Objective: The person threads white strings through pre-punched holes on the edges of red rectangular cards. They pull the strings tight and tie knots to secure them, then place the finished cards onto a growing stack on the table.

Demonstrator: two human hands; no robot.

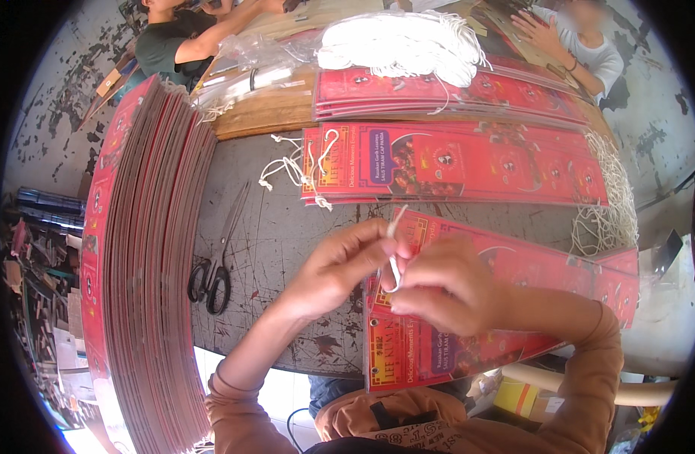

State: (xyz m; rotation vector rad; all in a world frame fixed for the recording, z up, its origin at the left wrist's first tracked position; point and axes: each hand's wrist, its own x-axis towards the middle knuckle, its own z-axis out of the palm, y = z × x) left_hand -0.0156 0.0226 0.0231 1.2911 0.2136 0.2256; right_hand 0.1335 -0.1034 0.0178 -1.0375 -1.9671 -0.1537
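A white cord (pixel 395 274) runs between my two hands over the left end of a long red printed card (pixel 514 261). My left hand (pixel 347 265) pinches the cord between thumb and forefinger, its loose end sticking up. Close against it, my right hand (pixel 449 287) is closed on the same cord, its fingertips partly hidden. Beneath lies another red card (pixel 393 352) with small holes at its left end. Beyond my hands rests a stack of red cards (pixel 483 163) with knotted white cords (pixel 290 170) at its left end.
A tall row of packed red cards (pixel 147 265) stands at left. Black-handled scissors (pixel 211 284) lie beside it on the scratched grey tabletop (pixel 287 227). A white cord bundle (pixel 400 45) sits on more red cards (pixel 453 94). Two people (pixel 173 45) work across the table.
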